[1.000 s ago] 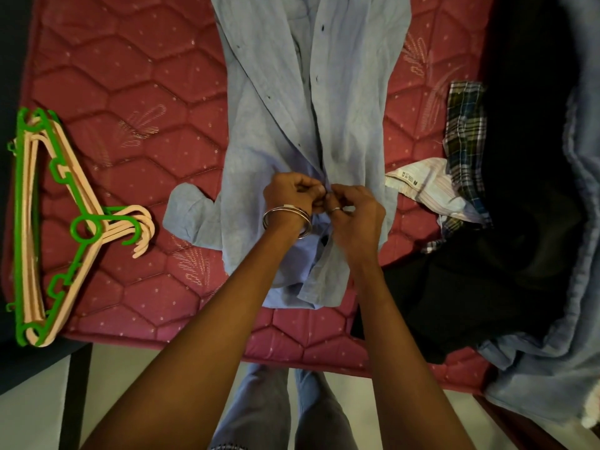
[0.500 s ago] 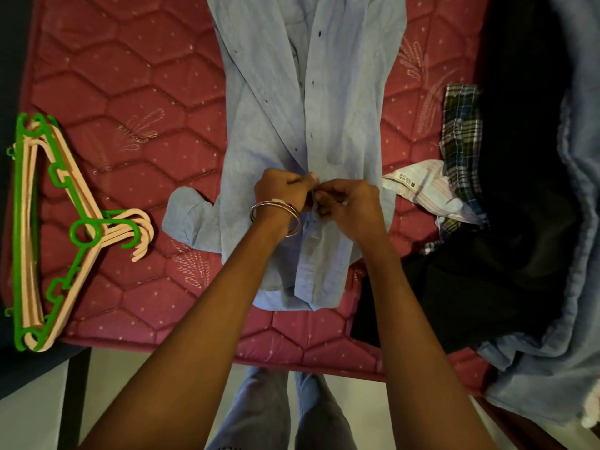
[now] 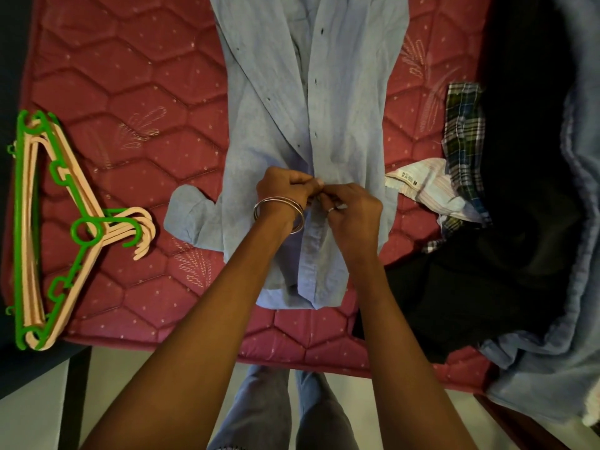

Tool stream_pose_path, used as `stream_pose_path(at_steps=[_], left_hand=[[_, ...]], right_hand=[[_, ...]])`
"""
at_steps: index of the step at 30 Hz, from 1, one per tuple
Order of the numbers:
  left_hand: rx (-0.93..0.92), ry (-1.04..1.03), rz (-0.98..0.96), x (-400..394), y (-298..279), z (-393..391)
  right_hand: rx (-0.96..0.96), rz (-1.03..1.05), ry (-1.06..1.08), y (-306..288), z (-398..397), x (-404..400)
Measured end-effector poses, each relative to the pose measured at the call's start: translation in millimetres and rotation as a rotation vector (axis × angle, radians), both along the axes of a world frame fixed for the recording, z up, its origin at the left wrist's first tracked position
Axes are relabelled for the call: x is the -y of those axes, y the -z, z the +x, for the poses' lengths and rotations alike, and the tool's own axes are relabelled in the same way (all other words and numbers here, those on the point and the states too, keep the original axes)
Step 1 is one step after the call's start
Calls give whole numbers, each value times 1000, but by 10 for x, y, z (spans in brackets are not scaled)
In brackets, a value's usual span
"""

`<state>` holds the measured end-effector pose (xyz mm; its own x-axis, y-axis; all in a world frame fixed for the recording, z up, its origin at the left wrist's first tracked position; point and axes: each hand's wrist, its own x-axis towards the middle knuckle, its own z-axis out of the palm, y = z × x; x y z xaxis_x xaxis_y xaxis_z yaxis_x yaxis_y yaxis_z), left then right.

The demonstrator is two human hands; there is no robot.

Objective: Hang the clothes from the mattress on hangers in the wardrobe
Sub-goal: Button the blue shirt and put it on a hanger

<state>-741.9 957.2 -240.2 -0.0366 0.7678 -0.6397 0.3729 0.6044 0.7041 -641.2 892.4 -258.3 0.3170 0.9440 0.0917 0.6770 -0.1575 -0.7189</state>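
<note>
Where soft blue shirt (image 3: 344,131) overlaps, both hands' fingers (image 3: 319,182) pinch.

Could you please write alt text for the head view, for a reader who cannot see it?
Both hands, left hand and right hand, pinch the front placket of a light blue shirt spread on a red quilted mattress. Stacked green and peach hangers lie at left, a pile of clothes at right.

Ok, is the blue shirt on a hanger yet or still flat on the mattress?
Flat on the mattress. The blue shirt lies spread out; both hands pinch its front. The hangers lie stacked apart from it.
</note>
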Motion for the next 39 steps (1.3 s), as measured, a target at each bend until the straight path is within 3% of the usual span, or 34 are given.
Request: stream_pose_path(at_steps=[9,18,23,26,33,36,39], left_hand=[[-79,55,98,5,83,-16],[-44,80,138,5,149,-21],[32,8,26,-3,226,-47],[79,39,-19,-25,252,-97],[158,111,-71,-81,185,-154],[133,-16,-83,-208,269,-150],[134,-131,-86,-399,359,-114]], right_hand=[[-437,-197,174,-50,12,-14],[-579,-328,314,-57,-18,-140],[-829,-335,236,-54,36,-98],[-773,-353,138,-35,83,-88],[-378,-356,19,-40,155,-173],[-340,-416,-53,-82,201,-229],[-209,-317,72,-103,176,-445]])
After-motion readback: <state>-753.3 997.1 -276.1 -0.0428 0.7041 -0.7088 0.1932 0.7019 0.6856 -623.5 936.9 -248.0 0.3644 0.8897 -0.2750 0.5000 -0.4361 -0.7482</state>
